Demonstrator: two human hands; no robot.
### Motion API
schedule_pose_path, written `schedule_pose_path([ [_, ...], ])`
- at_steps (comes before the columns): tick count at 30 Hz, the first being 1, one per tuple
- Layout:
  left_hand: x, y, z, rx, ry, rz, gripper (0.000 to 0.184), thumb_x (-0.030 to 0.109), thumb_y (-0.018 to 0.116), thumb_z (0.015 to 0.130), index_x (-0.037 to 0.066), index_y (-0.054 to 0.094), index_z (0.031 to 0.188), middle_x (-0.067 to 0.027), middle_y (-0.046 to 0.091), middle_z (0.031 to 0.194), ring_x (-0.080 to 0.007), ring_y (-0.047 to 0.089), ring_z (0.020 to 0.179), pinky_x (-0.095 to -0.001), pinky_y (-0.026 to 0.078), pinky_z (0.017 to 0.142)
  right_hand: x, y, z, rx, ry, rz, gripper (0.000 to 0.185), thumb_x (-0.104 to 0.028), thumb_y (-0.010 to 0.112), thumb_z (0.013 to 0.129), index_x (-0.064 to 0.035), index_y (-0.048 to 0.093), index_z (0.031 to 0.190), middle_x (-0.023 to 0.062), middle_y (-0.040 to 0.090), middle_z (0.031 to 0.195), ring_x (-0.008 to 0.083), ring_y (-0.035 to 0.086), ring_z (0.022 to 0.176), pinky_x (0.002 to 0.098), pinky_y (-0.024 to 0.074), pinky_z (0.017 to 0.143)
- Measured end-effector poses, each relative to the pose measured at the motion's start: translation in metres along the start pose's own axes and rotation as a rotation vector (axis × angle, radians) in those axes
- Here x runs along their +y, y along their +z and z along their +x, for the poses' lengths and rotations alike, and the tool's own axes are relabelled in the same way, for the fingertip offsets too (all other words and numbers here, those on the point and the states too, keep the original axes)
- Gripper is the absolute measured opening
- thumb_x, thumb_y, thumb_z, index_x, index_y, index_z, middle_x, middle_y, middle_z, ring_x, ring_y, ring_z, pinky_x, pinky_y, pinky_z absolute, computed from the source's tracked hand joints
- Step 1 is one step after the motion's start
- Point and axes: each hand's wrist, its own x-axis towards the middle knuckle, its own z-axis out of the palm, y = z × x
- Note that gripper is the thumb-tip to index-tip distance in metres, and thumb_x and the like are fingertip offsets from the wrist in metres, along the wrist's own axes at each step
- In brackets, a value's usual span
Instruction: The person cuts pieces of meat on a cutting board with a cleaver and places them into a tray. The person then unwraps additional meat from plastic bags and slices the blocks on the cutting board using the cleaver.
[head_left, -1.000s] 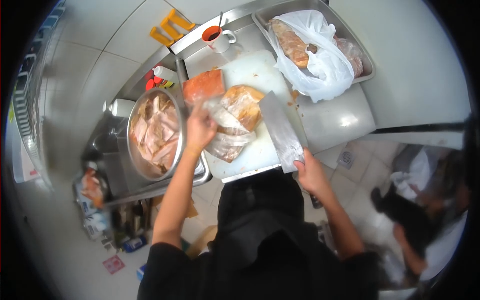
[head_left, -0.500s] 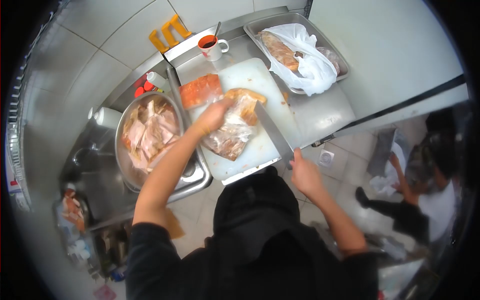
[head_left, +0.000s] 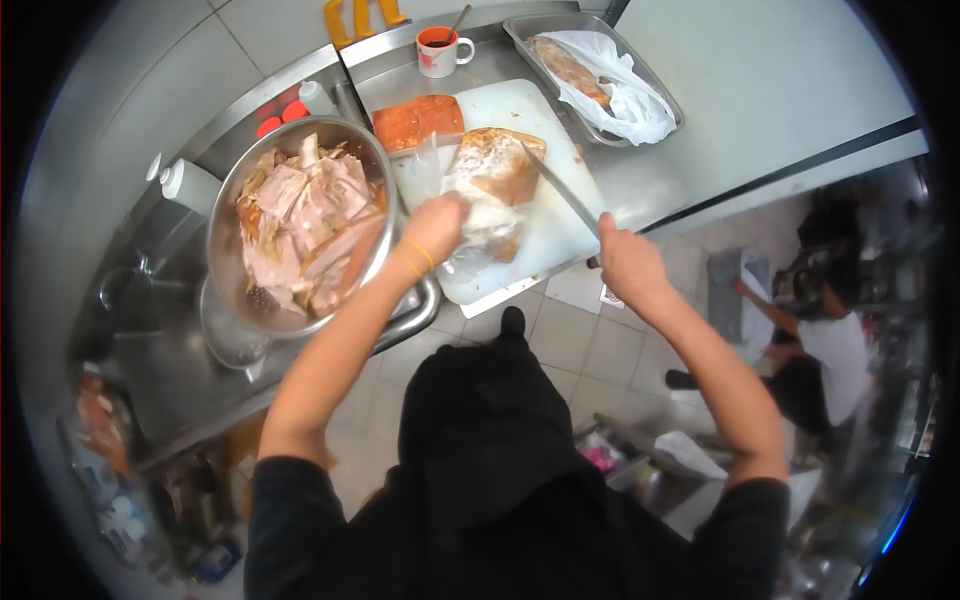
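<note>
My right hand is closed round the handle of a large knife, whose tip reaches the far right corner of a piece of meat. Clear plastic wrap covers part of that meat, which lies on the white cutting board. My left hand is closed on the wrap at the meat's left side; its fingertips are partly hidden. A reddish-orange slab of meat sits at the board's far left edge.
Left of the board stands a steel bowl heaped with meat pieces. Behind are a mug with a spoon and a steel tray holding meat and a white bag. Another person crouches at right.
The view has shifted. The wrapped meat has turned on the board, and my left hand has moved from its top to the wrap at its left side. The knife stays in my right hand.
</note>
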Motion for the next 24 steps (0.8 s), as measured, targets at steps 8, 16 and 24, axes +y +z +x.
schedule_pose_path([
  [8,0.016,-0.024,0.009,-0.125,0.015,-0.009,0.068,0.030,0.080,0.063,0.008,0.046,0.117,-0.0164,0.041,0.123,-0.0363,0.059,0.097,-0.0445,0.048,0.083,-0.013,-0.052,-0.007,-0.062,-0.012,-0.066,0.023,-0.008,0.057,0.082,0.0019,0.043,0.098,0.0244,0.062,0.071,0.0423,0.062,0.071,0.0489,0.0490,0.061],
  [16,0.021,-0.028,0.026,-0.285,0.015,0.070,0.080,0.025,0.087,0.051,0.002,0.045,0.115,-0.0168,0.043,0.116,-0.0339,0.055,0.104,-0.0412,0.051,0.083,-0.040,-0.083,0.019,-0.220,-0.104,-0.159,0.027,-0.002,0.057,0.074,0.0039,0.048,0.098,0.0233,0.064,0.080,0.0380,0.065,0.076,0.0444,0.0526,0.065],
  [24,0.021,0.034,0.009,0.106,0.213,0.082,0.022,0.002,0.065,0.060,0.002,0.063,0.082,-0.0130,0.055,0.101,-0.0303,0.054,0.097,-0.0387,0.049,0.081,-0.045,-0.105,0.049,-0.313,-0.177,-0.275,0.019,-0.004,0.053,0.080,0.0042,0.052,0.098,0.0215,0.066,0.084,0.0336,0.068,0.077,0.0409,0.0546,0.067],
])
